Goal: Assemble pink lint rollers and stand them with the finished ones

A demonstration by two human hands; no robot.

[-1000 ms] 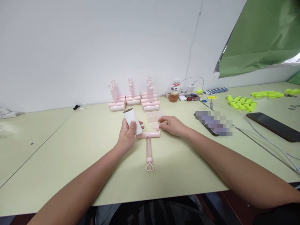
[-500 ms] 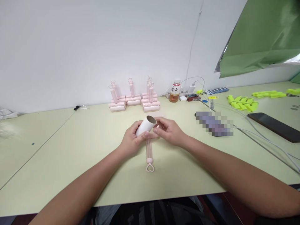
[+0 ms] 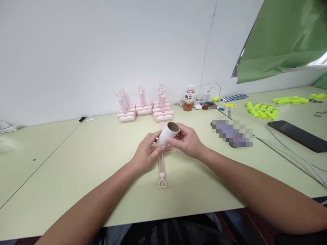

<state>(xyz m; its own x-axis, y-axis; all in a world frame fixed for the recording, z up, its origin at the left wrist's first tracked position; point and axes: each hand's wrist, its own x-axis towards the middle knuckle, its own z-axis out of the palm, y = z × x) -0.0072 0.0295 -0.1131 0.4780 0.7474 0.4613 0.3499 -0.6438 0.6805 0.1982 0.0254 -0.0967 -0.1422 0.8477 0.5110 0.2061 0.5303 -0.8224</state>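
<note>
The white roll (image 3: 168,133) is gripped by both hands, left hand (image 3: 148,154) below, right hand (image 3: 187,143) beside; its axis is tilted up-right, above the pink handle (image 3: 161,166).

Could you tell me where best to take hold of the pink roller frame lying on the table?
Probably the pink handle, pinched from above across its narrow width: it lies flat pointing toward the person, clear of the left hand, right hand and white roll.

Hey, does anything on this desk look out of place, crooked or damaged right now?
Nothing stands out. Both hands, left hand and right hand, hold a white paper roll tilted above a pink heart-ended plastic handle lying flat on the pale green table.
</note>
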